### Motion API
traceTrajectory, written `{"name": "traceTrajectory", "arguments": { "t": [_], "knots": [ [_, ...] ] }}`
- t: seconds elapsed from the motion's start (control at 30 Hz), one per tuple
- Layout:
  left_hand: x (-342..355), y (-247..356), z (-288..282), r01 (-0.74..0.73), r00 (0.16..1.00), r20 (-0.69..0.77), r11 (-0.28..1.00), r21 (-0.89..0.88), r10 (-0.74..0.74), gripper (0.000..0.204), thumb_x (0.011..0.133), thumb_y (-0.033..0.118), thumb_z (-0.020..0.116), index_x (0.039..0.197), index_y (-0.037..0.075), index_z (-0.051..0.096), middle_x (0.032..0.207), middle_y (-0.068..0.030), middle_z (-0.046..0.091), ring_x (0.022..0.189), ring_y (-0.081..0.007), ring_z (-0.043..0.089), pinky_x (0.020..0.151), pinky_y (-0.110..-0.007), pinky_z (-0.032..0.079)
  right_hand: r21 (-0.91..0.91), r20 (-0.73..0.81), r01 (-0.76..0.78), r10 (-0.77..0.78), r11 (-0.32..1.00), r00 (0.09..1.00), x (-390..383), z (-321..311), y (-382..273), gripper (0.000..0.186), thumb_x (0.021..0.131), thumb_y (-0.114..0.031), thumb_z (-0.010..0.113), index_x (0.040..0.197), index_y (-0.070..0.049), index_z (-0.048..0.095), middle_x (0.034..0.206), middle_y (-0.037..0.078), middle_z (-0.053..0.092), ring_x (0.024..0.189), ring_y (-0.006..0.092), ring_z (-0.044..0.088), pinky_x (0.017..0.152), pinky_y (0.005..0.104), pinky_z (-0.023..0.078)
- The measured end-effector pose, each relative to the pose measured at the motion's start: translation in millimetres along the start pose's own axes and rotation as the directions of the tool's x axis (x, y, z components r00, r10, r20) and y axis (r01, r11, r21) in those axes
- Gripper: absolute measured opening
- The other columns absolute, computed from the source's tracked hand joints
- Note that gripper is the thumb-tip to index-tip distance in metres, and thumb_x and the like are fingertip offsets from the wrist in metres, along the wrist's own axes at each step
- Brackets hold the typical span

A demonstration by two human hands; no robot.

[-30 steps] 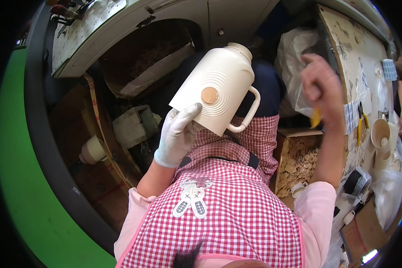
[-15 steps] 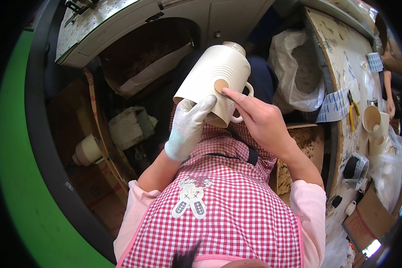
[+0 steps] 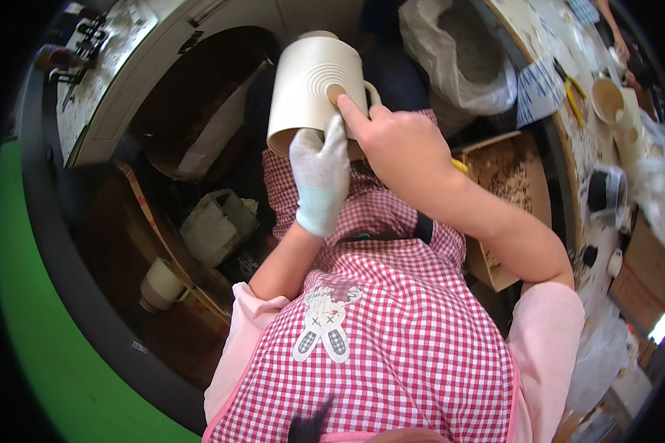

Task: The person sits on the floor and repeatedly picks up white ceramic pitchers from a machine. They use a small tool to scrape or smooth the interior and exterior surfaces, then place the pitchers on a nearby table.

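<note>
A cream plastic jug shell (image 3: 297, 85) with a side handle and raised rings lies tilted over my lap, its open end toward me. My left hand (image 3: 321, 159), in a pale grey glove, is closed on the rim of that open end, thumb outside. At the centre of the rings is a small round tan disc (image 3: 335, 93). The index finger of my bare right hand (image 3: 403, 144) presses on the disc; its other fingers are curled and mostly hidden. A small yellow piece (image 3: 459, 166) shows beside my right wrist; I cannot tell whether it is in the hand.
A carton (image 3: 521, 173) of brown scraps stands right of my lap, below a white plastic sack (image 3: 488, 92). The workbench at right holds yellow-handled pliers (image 3: 571, 92) and a cream shell (image 3: 608, 102). Another shell (image 3: 162, 284) lies at left. Another person's hand (image 3: 621, 50) shows top right.
My view has shifted. The jug shell stands more upright and farther up in the picture, and my right forearm reaches farther across. The right index finger stays on the tan disc.
</note>
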State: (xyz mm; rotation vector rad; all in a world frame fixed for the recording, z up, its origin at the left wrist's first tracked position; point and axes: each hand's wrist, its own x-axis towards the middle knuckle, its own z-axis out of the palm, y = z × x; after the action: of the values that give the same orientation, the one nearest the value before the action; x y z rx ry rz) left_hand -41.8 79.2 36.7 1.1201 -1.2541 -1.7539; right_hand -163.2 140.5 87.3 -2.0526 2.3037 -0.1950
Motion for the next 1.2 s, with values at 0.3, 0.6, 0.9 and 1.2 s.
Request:
{"name": "traceTrajectory", "arguments": {
  "t": [0.3, 0.6, 0.9, 1.2],
  "knots": [
    [-29, 21, -42, 0.077, 0.993, 0.105, 0.948, -0.310, -0.046, 0.042, 0.100, 0.020, 0.074, 0.131, -0.007, 0.062, 0.119, -0.0130, 0.073, 0.105, -0.0183, 0.070, 0.094, -0.034, 0.056, 0.950, -0.038, -0.125, 0.503, 0.286, 0.863, 29, 0, 112, 0.063, 0.095, -0.057, 0.072, 0.131, -0.006, 0.068, 0.084, -0.004, 0.061, 0.061, 0.0015, 0.049, 0.052, 0.0178, 0.036],
    [3, 3, -54, -0.074, 0.994, 0.054, 0.962, -0.261, 0.091, 0.048, 0.091, 0.023, 0.083, 0.126, -0.005, 0.066, 0.113, -0.0089, 0.074, 0.101, -0.0168, 0.069, 0.093, -0.032, 0.054, 0.987, 0.009, -0.069, 0.378, 0.145, 0.926, 42, 7, 90, 0.093, 0.077, -0.073, 0.081, 0.129, 0.002, 0.062, 0.112, 0.009, 0.069, 0.093, 0.0144, 0.069, 0.076, 0.0251, 0.056],
    [52, 7, -85, -0.146, 0.987, 0.042, 0.979, -0.143, 0.153, 0.051, 0.111, 0.032, 0.048, 0.148, -0.003, 0.048, 0.142, -0.0171, 0.061, 0.129, -0.0273, 0.061, 0.109, -0.045, 0.050, 0.955, 0.203, -0.172, 0.109, -0.241, 0.973, 79, -18, 113, 0.080, 0.085, -0.069, 0.077, 0.122, 0.001, 0.065, 0.084, -0.003, 0.060, 0.056, -0.0004, 0.044, 0.048, 0.0159, 0.032],
    [46, 56, -147, -0.452, 0.824, -0.424, 0.888, -0.090, 0.376, 0.051, 0.111, 0.034, 0.047, 0.147, -0.002, 0.052, 0.138, -0.0168, 0.065, 0.127, -0.0295, 0.063, 0.110, -0.048, 0.050, -0.392, -0.519, -0.416, 0.176, 0.820, 0.836, 155, 6, 420, 0.029, 0.103, -0.022, 0.051, 0.121, -0.010, 0.070, 0.097, 0.021, 0.068, 0.098, 0.0418, 0.064, 0.088, 0.0560, 0.048]
  ]
}}
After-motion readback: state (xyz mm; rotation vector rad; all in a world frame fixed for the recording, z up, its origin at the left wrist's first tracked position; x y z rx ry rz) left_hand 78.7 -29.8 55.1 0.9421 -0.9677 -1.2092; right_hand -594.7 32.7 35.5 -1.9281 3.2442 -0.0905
